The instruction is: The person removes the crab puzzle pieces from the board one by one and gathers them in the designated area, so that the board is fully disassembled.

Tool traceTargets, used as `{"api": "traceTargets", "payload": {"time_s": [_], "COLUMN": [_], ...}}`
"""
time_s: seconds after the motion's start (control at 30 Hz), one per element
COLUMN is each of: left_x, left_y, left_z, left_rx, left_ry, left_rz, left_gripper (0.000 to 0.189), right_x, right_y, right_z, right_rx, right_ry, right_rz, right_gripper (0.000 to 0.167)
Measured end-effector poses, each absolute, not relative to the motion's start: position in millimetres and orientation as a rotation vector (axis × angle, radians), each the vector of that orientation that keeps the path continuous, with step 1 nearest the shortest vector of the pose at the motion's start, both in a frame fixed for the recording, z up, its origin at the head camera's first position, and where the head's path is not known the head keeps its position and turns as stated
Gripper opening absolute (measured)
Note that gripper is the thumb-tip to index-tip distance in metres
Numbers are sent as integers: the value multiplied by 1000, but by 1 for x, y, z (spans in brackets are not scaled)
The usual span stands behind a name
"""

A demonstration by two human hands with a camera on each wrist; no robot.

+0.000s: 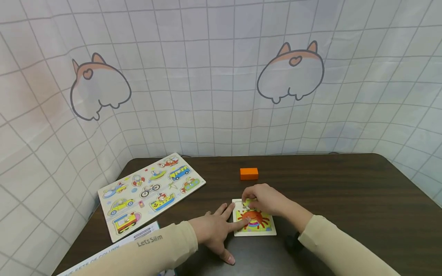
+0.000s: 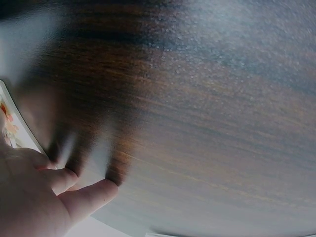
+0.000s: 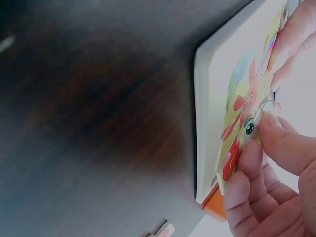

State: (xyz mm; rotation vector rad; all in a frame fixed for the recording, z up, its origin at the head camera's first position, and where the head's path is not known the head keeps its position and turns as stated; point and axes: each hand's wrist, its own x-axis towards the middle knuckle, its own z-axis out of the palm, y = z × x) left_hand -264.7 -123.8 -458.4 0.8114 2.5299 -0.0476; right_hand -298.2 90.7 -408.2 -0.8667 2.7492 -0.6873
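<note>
A small square crab jigsaw puzzle (image 1: 254, 232) in a pale frame lies on the dark table. My right hand (image 1: 265, 199) is over its far end, pinching a puzzle piece (image 3: 250, 129) with a cartoon eye on it between thumb and fingers. That piece sits at the crab's top edge; the fingers partly hide it. My left hand (image 1: 215, 233) is spread flat at the puzzle's left side, with a finger laid across the crab picture. In the left wrist view, several left fingers (image 2: 89, 200) reach over the wood surface.
An orange block (image 1: 249, 173) lies beyond the puzzle. At left is a large vehicle peg board (image 1: 141, 205), with a printed box or booklet (image 1: 153, 227) partly under my left forearm. A tiled-pattern curtain (image 1: 221, 76) hangs behind the table (image 1: 328, 184).
</note>
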Motion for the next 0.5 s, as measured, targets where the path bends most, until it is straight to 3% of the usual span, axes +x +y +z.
{"api": "traceTargets", "payload": {"time_s": [0.5], "left_x": [-264], "left_y": [-122], "left_z": [-457], "left_rx": [778], "left_ry": [2522], "left_rz": [-63], "left_gripper": [110], "right_x": [-305], "right_y": [101], "right_z": [-402], "right_rx": [-761], "right_ry": [2596], "right_rz": [-750], "right_gripper": [2]}}
